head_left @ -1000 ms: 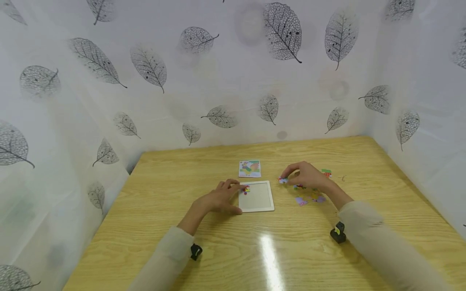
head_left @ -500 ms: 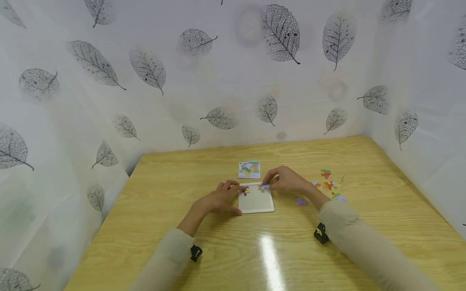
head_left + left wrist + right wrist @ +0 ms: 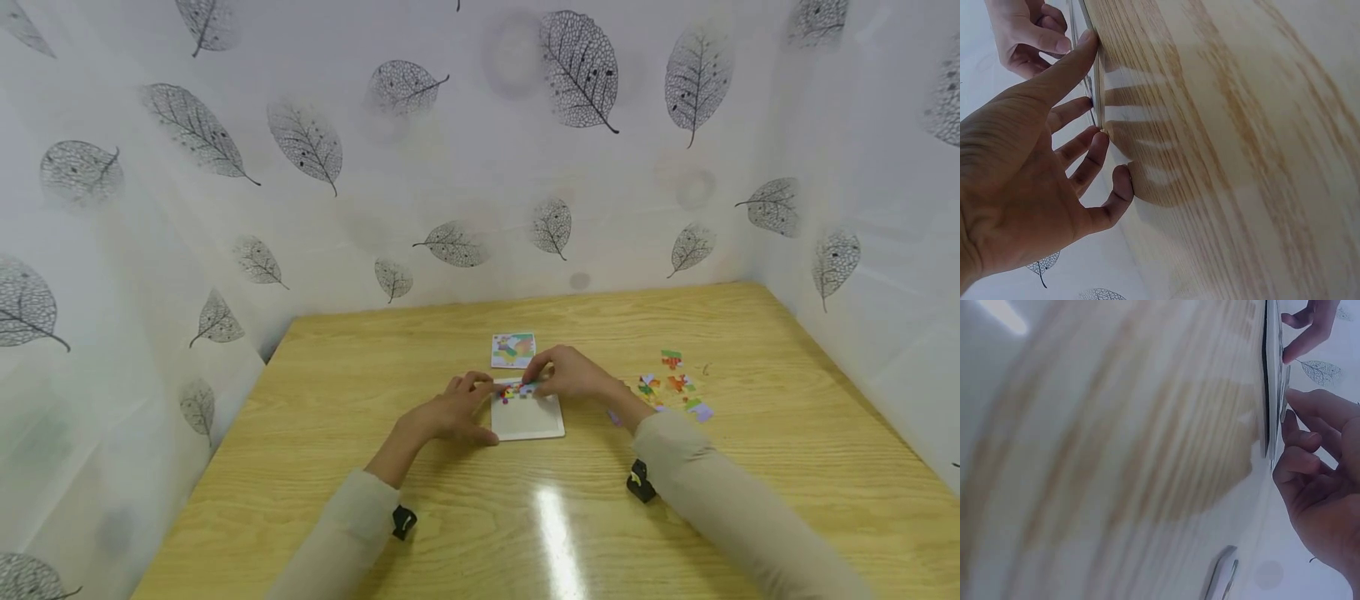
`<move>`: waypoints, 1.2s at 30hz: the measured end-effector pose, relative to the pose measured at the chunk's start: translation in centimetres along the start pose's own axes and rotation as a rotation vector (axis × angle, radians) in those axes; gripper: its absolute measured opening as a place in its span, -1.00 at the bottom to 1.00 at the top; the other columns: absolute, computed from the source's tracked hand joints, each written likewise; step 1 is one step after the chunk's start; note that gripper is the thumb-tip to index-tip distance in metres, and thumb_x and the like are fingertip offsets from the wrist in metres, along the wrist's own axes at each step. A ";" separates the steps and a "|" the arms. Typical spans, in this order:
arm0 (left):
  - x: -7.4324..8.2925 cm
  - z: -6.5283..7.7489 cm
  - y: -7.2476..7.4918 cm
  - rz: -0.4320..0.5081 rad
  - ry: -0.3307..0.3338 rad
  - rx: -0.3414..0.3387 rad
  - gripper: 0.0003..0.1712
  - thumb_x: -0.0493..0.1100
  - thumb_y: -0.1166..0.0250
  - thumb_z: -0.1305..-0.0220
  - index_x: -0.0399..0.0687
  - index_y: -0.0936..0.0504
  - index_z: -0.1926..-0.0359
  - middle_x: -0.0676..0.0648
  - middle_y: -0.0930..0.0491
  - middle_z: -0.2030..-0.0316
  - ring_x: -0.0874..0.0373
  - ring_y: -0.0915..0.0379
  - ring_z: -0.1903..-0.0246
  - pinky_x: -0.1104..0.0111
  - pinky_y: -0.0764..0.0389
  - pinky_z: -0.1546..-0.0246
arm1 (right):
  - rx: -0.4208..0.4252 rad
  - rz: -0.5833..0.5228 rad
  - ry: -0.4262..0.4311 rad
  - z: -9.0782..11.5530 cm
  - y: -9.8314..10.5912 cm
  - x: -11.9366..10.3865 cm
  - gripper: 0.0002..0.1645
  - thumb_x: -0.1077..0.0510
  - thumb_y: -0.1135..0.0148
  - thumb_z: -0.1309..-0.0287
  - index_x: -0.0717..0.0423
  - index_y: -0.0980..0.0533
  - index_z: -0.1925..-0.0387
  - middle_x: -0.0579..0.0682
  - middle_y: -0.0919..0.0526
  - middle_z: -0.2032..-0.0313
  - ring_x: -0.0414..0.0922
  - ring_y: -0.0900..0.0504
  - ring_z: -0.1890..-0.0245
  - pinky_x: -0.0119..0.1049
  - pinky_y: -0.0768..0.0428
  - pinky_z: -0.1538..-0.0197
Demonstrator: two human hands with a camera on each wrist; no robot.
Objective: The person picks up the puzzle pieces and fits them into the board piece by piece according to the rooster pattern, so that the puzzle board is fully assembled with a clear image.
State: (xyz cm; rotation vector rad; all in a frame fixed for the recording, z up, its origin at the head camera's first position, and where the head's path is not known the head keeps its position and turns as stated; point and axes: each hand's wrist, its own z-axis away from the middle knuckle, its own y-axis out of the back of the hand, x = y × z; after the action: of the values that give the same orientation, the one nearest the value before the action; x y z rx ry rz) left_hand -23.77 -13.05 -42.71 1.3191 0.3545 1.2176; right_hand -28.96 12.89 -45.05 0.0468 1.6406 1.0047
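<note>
A square white-rimmed puzzle tray lies flat on the table. At its top left sits a red-and-yellow jigsaw piece; the left hand touches it with the index fingertip. The thumb of that hand lies along the tray edge in the left wrist view, its other fingers spread loosely. Between thumb and fingers the right hand pinches a bluish jigsaw piece at the tray's upper edge, close beside the first piece. In the right wrist view, the right hand partly covers that piece.
A picture card lies just beyond the tray. Several loose jigsaw pieces are spread on the table to the right, some partly hidden by the right forearm. A leaf-print curtain surrounds the wooden table.
The right hand has carried the bluish jigsaw piece left from the loose pieces to the tray, then along its top toward the red-and-yellow piece. The left hand stays in place.
</note>
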 end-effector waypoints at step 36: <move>-0.9 -0.6 -0.8 0.017 -0.001 0.009 -0.02 0.13 -0.49 -0.27 0.22 -0.21 -0.60 -0.06 -0.07 -0.55 -0.17 -0.01 -0.49 -0.22 -0.36 -0.35 | 0.000 0.080 -0.015 -0.6 -0.8 -0.8 -0.72 0.34 -0.48 -0.14 0.10 -0.75 0.10 0.02 -0.71 -0.02 0.12 -0.56 -0.21 0.11 -0.53 -0.27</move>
State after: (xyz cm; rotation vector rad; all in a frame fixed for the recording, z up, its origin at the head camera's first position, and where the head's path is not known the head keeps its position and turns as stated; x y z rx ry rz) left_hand -24.26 -13.33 -43.96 1.3328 0.3496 1.2310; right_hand -28.81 11.62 -44.96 0.1206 1.6359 1.0622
